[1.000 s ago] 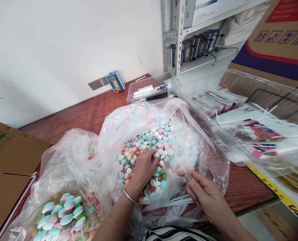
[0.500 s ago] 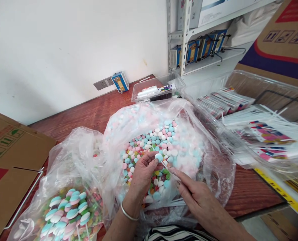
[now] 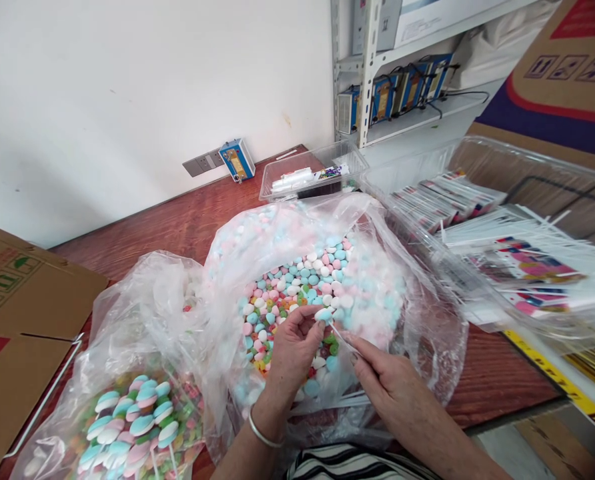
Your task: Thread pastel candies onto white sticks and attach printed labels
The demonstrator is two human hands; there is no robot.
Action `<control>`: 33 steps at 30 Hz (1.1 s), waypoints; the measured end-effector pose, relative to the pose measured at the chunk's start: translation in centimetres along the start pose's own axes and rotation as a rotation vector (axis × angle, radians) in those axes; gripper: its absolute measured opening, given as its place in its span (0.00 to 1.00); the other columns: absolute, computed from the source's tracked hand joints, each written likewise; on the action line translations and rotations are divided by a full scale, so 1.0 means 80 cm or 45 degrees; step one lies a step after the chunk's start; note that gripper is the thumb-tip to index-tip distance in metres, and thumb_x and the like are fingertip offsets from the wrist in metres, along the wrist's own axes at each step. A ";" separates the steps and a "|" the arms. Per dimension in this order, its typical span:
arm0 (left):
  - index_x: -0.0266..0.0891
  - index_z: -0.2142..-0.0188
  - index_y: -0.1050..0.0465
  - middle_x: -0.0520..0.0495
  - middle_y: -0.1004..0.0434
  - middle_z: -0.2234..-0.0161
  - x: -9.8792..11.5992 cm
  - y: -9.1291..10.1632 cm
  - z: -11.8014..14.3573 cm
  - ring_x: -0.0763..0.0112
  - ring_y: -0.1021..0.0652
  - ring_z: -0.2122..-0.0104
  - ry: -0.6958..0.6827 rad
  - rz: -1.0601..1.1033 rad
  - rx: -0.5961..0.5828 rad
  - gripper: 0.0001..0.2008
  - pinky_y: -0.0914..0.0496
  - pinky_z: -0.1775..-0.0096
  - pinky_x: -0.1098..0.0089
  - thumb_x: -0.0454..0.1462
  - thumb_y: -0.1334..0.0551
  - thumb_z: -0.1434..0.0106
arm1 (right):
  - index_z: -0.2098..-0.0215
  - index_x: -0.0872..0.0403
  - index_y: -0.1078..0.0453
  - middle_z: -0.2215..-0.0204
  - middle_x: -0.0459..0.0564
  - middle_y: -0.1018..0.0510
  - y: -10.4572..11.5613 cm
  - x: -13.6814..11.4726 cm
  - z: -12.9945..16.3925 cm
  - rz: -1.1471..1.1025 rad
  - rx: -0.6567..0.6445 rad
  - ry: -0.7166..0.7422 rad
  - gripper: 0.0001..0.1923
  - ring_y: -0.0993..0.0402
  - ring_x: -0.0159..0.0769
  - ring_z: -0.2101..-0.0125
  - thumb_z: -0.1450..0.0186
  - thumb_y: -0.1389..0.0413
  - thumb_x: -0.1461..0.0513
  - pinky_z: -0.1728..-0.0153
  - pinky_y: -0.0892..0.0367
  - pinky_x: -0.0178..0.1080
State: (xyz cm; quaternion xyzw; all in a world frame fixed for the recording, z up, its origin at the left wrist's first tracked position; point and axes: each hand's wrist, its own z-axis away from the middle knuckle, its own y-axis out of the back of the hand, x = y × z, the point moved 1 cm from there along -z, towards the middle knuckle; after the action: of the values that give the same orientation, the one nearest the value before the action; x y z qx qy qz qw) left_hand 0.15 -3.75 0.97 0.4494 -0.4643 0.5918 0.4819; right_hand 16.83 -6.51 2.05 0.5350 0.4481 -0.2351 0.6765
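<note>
Left hand [image 3: 292, 347] pinches a pale blue candy [image 3: 323, 314] between thumb and fingertips, grip clamped on it, w/ the piece lifted just above the heap so its edge faces the other hand. Right hand [image 3: 382, 377] has its grip closed on a thin white stick [image 3: 338, 333], thumb and forefinger tight near the lower end, tip angled up and left to touch the candy; the two-handed hold steadies each part against the other. Both hands work inside the mouth of a clear plastic bag [image 3: 422, 313] of loose pink, blue, white and green candies [image 3: 302, 280], its film rolled down and spread wide, apparently to keep the pile within reach. More white sticks [image 3: 347, 400] lie across the bag's near edge, just below the right hand. At lower left a second bag [image 3: 142, 313] holds twisted blue-pink-white pieces on sticks [image 3: 132, 427], near the left forearm. All of it sits on a reddish wood table [image 3: 177, 227]. At right, a clear tray [image 3: 527, 267] of printed wrappers; behind, a small clear box [image 3: 312, 177] and a metal shelf [image 3: 367, 67]. Flattened cardboard [image 3: 22, 293] lies far left.
</note>
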 end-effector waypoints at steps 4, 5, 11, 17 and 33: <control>0.37 0.59 0.24 0.49 0.22 0.73 -0.008 -0.003 0.002 0.71 0.22 0.72 -0.026 -0.070 0.009 0.16 0.27 0.69 0.72 0.43 0.31 0.45 | 0.37 0.51 0.34 0.53 0.53 0.18 -0.001 0.001 -0.002 0.046 0.016 0.017 0.26 0.19 0.46 0.58 0.32 0.56 0.63 0.62 0.27 0.41; 0.37 0.59 0.23 0.50 0.23 0.74 -0.011 -0.003 0.002 0.72 0.23 0.73 -0.023 -0.084 -0.001 0.16 0.29 0.71 0.73 0.43 0.32 0.44 | 0.38 0.51 0.33 0.55 0.53 0.17 -0.001 0.001 -0.002 0.053 0.016 0.026 0.25 0.18 0.46 0.59 0.32 0.56 0.63 0.63 0.27 0.41; 0.37 0.58 0.22 0.50 0.23 0.74 -0.022 -0.002 0.009 0.74 0.25 0.75 -0.028 -0.138 -0.014 0.14 0.30 0.71 0.73 0.41 0.33 0.42 | 0.50 0.53 0.27 0.65 0.53 0.16 -0.003 0.004 -0.004 0.087 0.028 0.054 0.20 0.19 0.44 0.67 0.33 0.57 0.62 0.68 0.31 0.39; 0.39 0.56 0.22 0.45 0.18 0.64 -0.028 -0.013 0.042 0.67 0.21 0.65 -0.111 -0.330 -0.041 0.12 0.26 0.61 0.68 0.39 0.37 0.38 | 0.71 0.50 0.36 0.80 0.46 0.26 -0.016 0.012 -0.009 0.033 0.100 -0.060 0.09 0.29 0.38 0.80 0.33 0.53 0.60 0.77 0.42 0.36; 0.40 0.54 0.23 0.43 0.21 0.57 0.008 0.053 -0.067 0.62 0.24 0.56 -0.652 -1.551 -0.132 0.17 0.28 0.54 0.62 0.26 0.46 0.35 | 0.74 0.52 0.37 0.84 0.37 0.43 -0.025 0.046 -0.014 -0.660 0.090 -0.258 0.19 0.50 0.27 0.83 0.34 0.49 0.47 0.83 0.55 0.32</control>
State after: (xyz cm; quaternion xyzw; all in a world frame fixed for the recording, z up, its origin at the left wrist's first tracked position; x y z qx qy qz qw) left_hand -4.60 1.15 0.21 0.7343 -0.2549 0.0646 0.6258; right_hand 16.60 -5.51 -2.18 0.3995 0.4917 -0.4681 0.6161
